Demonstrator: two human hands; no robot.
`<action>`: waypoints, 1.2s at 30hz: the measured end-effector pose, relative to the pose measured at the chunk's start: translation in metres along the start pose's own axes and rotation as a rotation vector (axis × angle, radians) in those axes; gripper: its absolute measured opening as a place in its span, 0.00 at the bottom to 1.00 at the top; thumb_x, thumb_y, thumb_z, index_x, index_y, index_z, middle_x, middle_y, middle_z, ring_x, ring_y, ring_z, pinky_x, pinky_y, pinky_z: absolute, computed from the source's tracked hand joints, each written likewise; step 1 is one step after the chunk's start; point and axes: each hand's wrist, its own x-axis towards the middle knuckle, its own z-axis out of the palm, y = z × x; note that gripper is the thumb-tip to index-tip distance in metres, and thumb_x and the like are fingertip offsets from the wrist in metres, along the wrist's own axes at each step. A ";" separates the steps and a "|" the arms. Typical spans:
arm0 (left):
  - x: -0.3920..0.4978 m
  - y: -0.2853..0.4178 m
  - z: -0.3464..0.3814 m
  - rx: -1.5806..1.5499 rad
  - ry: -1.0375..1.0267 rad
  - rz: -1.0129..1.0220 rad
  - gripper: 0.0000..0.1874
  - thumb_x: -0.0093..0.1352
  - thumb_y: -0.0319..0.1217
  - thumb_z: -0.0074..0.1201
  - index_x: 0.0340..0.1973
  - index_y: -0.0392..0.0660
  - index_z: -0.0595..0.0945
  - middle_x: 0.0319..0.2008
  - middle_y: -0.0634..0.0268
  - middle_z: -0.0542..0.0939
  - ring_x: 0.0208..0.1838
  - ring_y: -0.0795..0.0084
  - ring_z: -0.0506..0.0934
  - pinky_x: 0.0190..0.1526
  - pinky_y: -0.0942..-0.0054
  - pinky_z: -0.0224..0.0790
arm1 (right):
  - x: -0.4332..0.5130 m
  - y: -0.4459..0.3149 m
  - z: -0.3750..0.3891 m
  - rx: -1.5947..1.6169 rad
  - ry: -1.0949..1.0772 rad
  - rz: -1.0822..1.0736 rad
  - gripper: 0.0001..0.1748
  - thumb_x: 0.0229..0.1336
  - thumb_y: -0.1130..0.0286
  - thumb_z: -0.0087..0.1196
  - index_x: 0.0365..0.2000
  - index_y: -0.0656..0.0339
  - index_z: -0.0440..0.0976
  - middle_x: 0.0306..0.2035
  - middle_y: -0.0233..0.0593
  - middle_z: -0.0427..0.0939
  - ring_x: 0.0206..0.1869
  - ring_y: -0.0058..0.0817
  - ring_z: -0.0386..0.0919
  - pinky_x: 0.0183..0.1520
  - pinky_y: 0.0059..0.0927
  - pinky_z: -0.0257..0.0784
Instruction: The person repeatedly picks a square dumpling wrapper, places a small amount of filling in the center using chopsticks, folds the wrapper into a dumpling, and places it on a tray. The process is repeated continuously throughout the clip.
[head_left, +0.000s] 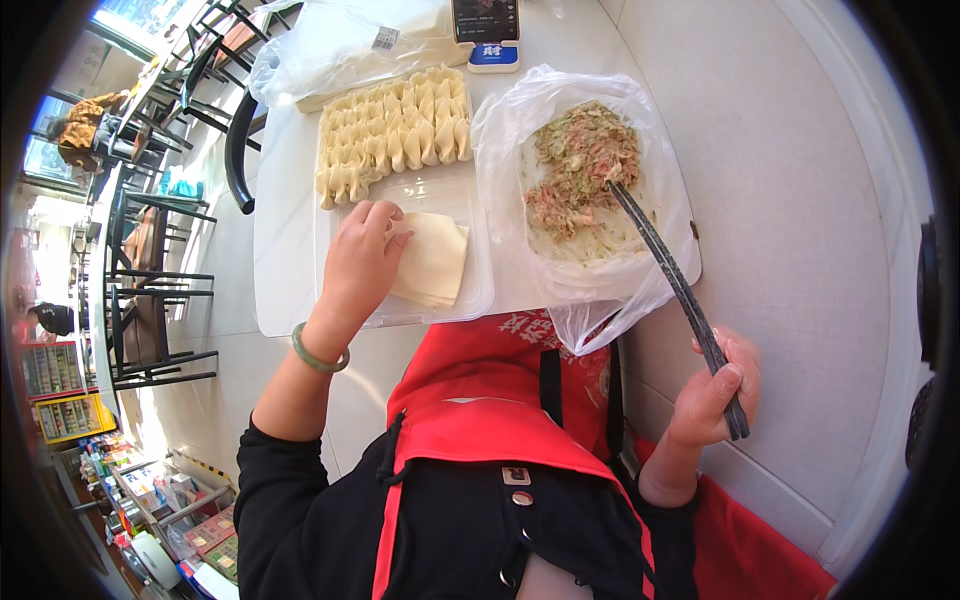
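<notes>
My left hand (364, 251) rests at the left edge of a stack of square dough wrappers (431, 262), its thumb and curled fingertips apart and touching or just over the top sheet. No separate item shows in it. The stack lies in a clear plastic tray (480, 292), whose far part is packed with rows of folded wontons (397, 124). In my right hand (716, 390) is a pair of dark chopsticks (675, 289). Their far tips touch a mound of minced meat and greens filling (589, 150), which sits in a container lined with a white plastic bag (502, 135).
A phone (486, 19) stands upright on a blue and white holder (493, 58) at the table's far edge. Plastic-wrapped dough sheets (352, 52) lie beyond the wontons. A wall (750, 150) borders the right side. Black chairs (161, 300) and a seated person (86, 127) are off left.
</notes>
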 end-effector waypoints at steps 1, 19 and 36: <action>0.000 0.001 0.000 -0.021 -0.002 -0.024 0.09 0.62 0.27 0.60 0.35 0.40 0.77 0.33 0.56 0.75 0.37 0.55 0.75 0.39 0.61 0.69 | 0.001 0.000 0.001 0.011 0.017 -0.030 0.13 0.68 0.69 0.42 0.39 0.72 0.71 0.31 0.55 0.76 0.28 0.40 0.77 0.28 0.33 0.76; -0.009 0.018 -0.010 -0.006 -0.008 0.128 0.11 0.62 0.21 0.56 0.38 0.42 0.73 0.40 0.57 0.76 0.40 0.52 0.76 0.40 0.59 0.69 | 0.014 -0.004 0.020 -0.236 -0.339 -0.203 0.09 0.50 0.84 0.59 0.35 0.71 0.78 0.35 0.50 0.79 0.36 0.43 0.81 0.38 0.34 0.79; -0.005 0.021 -0.006 -0.317 -0.082 -0.055 0.13 0.55 0.21 0.63 0.36 0.35 0.81 0.28 0.60 0.78 0.29 0.69 0.76 0.35 0.72 0.72 | 0.025 0.006 0.038 -0.252 -0.511 -0.388 0.14 0.40 0.81 0.67 0.33 0.69 0.78 0.34 0.45 0.79 0.39 0.43 0.81 0.39 0.34 0.81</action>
